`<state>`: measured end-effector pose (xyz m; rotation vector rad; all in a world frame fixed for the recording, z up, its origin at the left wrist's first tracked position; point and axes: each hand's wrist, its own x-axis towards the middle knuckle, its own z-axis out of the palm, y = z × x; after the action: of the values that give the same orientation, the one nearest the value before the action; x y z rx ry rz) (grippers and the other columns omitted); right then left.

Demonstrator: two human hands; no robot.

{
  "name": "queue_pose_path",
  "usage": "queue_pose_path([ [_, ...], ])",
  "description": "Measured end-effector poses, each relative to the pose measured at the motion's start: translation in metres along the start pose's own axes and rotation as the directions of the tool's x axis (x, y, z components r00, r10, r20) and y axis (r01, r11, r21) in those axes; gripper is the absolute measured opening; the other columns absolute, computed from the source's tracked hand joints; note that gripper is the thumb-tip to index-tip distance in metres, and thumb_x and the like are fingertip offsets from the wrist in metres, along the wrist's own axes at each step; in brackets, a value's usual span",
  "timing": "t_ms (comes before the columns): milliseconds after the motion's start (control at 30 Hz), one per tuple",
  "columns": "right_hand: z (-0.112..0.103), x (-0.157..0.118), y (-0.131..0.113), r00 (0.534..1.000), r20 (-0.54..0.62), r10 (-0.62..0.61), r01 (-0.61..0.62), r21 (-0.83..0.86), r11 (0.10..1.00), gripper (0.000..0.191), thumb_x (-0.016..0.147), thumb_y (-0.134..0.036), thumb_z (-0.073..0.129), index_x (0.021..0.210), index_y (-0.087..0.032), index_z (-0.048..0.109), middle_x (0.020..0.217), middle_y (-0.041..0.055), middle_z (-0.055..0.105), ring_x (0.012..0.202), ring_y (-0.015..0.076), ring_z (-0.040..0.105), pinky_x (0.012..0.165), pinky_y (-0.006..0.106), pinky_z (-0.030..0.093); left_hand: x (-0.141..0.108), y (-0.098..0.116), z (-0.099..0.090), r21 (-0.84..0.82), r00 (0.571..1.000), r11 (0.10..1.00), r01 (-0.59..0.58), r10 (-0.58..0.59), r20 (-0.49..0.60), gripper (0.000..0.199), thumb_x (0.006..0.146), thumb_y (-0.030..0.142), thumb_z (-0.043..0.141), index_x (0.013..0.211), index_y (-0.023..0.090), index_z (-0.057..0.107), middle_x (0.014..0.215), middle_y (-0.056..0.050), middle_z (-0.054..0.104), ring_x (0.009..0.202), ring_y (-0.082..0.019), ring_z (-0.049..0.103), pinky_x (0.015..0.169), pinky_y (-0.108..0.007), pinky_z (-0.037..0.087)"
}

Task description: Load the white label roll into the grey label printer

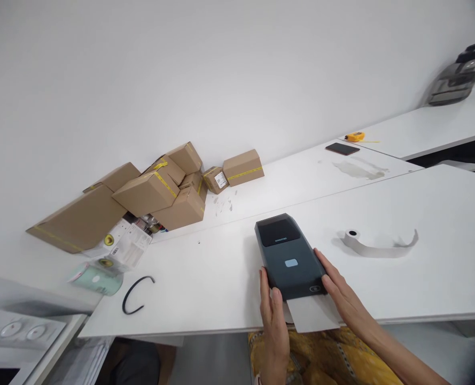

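A dark grey-blue label printer (293, 264) with a light button and a glossy dark window is near the table's front edge. White label paper (314, 314) sticks out of its near end, over the table edge. My left hand (275, 326) grips the printer's left side, thumb near the front corner. On the opposite side, my right hand (339, 291) presses against the casing with its thumb at the front corner. Whether the printer rests fully on the table is hard to see. To the right lies a partly unrolled narrow paper roll (365, 247).
Cardboard boxes (181, 206) are piled against the wall at left. Nearby are a mint-green container (101, 279) and a black headband-like hoop (128, 297). Farther right lie a phone (342, 148) and a yellow tape measure (355, 137); a transparent bottle (457, 80) stands beyond.
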<state>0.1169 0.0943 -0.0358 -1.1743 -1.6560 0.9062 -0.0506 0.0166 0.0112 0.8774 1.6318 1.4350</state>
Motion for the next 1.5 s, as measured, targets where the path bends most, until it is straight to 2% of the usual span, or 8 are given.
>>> queue_pose_path([
  [233,-0.012,0.025,-0.019,0.992,-0.027,-0.123,0.12,-0.087,0.989,0.055,0.104,-0.048,0.031,0.159,-0.042,0.026,0.164,0.0,0.038,0.148,0.0316,0.039,0.114,0.055,0.044,0.013,0.021,0.0,-0.05,0.99,0.989,-0.14,0.139,-0.011,0.07,0.097,0.062,0.045,0.156,0.027,0.039,0.167,-0.001,0.03,0.155,-0.026,0.025,0.125,-0.036,0.03],
  [400,-0.025,0.096,-0.068,0.912,-0.045,-0.409,0.396,-0.173,0.902,0.054,0.104,-0.046,0.033,0.157,-0.032,0.034,0.16,0.0062,0.043,0.151,0.0308,0.032,0.12,0.054,0.031,0.056,0.07,0.0,-0.14,0.936,0.925,-0.353,0.349,-0.051,0.064,0.099,0.058,0.044,0.152,0.022,0.045,0.161,-0.007,0.044,0.149,-0.026,0.039,0.122,-0.036,0.035],
  [467,-0.026,0.127,-0.089,0.895,-0.062,-0.442,0.429,-0.157,0.89,0.051,0.104,-0.046,0.03,0.15,-0.029,0.045,0.151,0.0083,0.053,0.143,0.0304,0.043,0.117,0.051,0.035,0.077,0.081,0.0,-0.15,0.925,0.912,-0.381,0.374,-0.073,0.057,0.101,0.053,0.044,0.147,0.02,0.05,0.153,-0.01,0.053,0.144,-0.025,0.047,0.119,-0.036,0.038],
  [567,-0.024,0.167,-0.113,0.924,-0.065,-0.378,0.374,-0.061,0.925,0.051,0.103,-0.052,0.03,0.14,-0.028,0.055,0.137,0.0083,0.064,0.124,0.0301,0.06,0.105,0.048,0.046,0.108,0.077,0.001,-0.125,0.939,0.934,-0.336,0.321,-0.125,0.048,0.1,0.048,0.045,0.135,0.017,0.057,0.139,-0.015,0.065,0.131,-0.025,0.06,0.112,-0.039,0.046],
  [667,-0.021,0.201,-0.127,0.969,-0.054,-0.241,0.24,-0.032,0.97,0.053,0.101,-0.06,0.031,0.133,-0.028,0.059,0.132,0.0067,0.067,0.117,0.0302,0.062,0.101,0.047,0.047,0.128,0.055,0.006,-0.016,0.962,0.967,-0.253,0.25,-0.111,0.04,0.096,0.042,0.052,0.126,0.017,0.061,0.137,-0.016,0.065,0.128,-0.024,0.061,0.108,-0.036,0.047],
  [933,-0.006,0.279,-0.134,0.997,-0.041,-0.062,0.058,-0.083,0.995,0.071,0.093,-0.079,0.025,0.102,-0.022,0.066,0.114,0.0146,0.073,0.108,0.0353,0.063,0.094,0.05,0.047,0.135,0.023,0.02,0.256,0.98,0.954,-0.155,0.181,-0.082,0.041,0.091,0.04,0.059,0.127,0.02,0.062,0.132,-0.013,0.068,0.118,-0.025,0.065,0.098,-0.034,0.05],
  [1367,-0.02,0.25,-0.132,0.986,-0.026,-0.166,0.165,-0.045,0.985,0.06,0.099,-0.068,0.031,0.13,-0.025,0.06,0.129,0.0115,0.069,0.116,0.0318,0.065,0.098,0.046,0.049,0.132,0.025,0.023,0.315,0.955,0.915,-0.252,0.287,-0.071,0.042,0.093,0.034,0.055,0.133,0.024,0.053,0.128,-0.013,0.072,0.114,-0.026,0.069,0.096,-0.037,0.049],
  [1500,-0.021,0.217,-0.118,0.92,-0.305,-0.247,0.252,-0.022,0.967,0.053,0.1,-0.06,0.037,0.133,-0.024,0.056,0.131,0.0138,0.066,0.113,0.0297,0.065,0.094,0.045,0.053,0.129,0.03,0.024,0.344,0.951,0.897,-0.278,0.306,-0.029,0.043,0.096,0.033,0.048,0.138,0.025,0.048,0.126,-0.012,0.073,0.112,-0.028,0.07,0.092,-0.037,0.049],
])
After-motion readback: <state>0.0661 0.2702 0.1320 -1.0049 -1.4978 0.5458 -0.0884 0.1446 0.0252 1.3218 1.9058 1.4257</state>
